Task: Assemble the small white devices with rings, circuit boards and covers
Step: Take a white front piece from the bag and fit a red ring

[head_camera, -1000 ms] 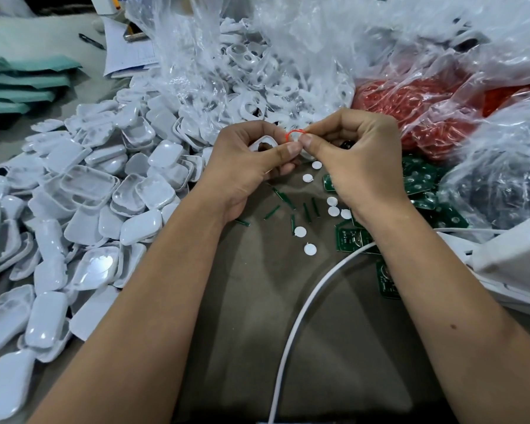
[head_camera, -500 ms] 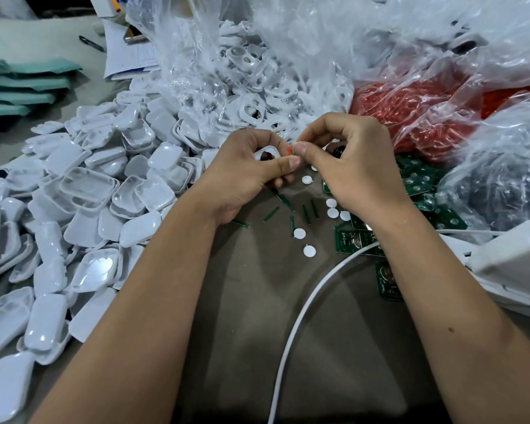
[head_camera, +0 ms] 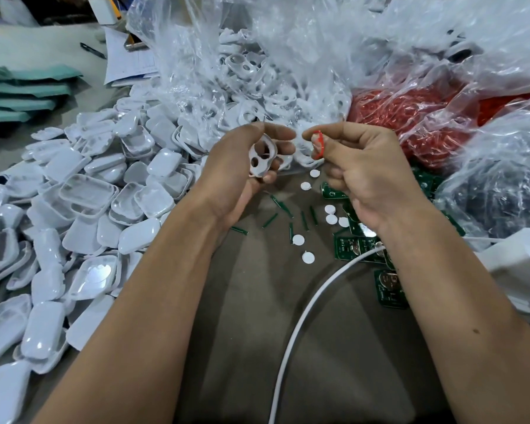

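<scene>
The left hand (head_camera: 245, 166) grips a white two-hole cover (head_camera: 261, 159) above the surface's far middle; the right hand (head_camera: 364, 175) pinches a red ring (head_camera: 318, 145) just beside it. The ring-fitting step seems in hand; next the ring must be aligned with a hole.

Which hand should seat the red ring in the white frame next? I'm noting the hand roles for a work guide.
Probably the right hand: it already pinches the red ring just beside the white frame, which the left hand grips with its holes facing up.
</scene>
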`<state>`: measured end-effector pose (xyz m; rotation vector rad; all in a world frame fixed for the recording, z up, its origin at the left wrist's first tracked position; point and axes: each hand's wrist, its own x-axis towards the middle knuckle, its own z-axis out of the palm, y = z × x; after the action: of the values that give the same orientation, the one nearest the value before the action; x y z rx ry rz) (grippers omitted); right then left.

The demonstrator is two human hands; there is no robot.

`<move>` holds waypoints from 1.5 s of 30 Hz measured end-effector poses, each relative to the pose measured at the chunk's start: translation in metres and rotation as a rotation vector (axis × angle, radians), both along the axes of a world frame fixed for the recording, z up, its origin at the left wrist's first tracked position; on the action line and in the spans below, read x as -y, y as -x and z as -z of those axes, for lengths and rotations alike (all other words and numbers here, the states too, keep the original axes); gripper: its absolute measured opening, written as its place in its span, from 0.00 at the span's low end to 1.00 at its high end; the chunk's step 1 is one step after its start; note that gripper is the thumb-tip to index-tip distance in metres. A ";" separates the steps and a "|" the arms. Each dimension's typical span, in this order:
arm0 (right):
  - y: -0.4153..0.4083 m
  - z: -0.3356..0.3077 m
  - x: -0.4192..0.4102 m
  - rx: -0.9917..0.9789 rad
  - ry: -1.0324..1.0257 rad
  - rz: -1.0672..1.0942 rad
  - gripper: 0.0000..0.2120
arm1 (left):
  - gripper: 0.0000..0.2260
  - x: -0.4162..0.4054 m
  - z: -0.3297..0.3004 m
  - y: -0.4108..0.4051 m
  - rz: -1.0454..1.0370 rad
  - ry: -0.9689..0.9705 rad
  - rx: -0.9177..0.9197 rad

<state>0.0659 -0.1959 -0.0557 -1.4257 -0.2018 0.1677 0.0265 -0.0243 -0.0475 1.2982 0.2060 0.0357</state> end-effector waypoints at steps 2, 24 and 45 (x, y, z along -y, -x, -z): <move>0.000 0.000 -0.001 -0.015 -0.002 -0.008 0.05 | 0.17 0.005 -0.001 0.001 0.013 0.087 0.014; 0.003 0.000 -0.004 0.421 0.596 0.217 0.09 | 0.04 0.026 0.020 -0.001 -0.178 -0.279 0.060; 0.011 -0.001 -0.012 0.472 0.629 0.417 0.07 | 0.11 0.032 0.014 0.006 -0.075 -0.503 0.149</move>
<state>0.0548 -0.1840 -0.0549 -2.0868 -0.2435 -0.4961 0.0200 -0.0563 -0.0616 1.7797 0.1201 0.2607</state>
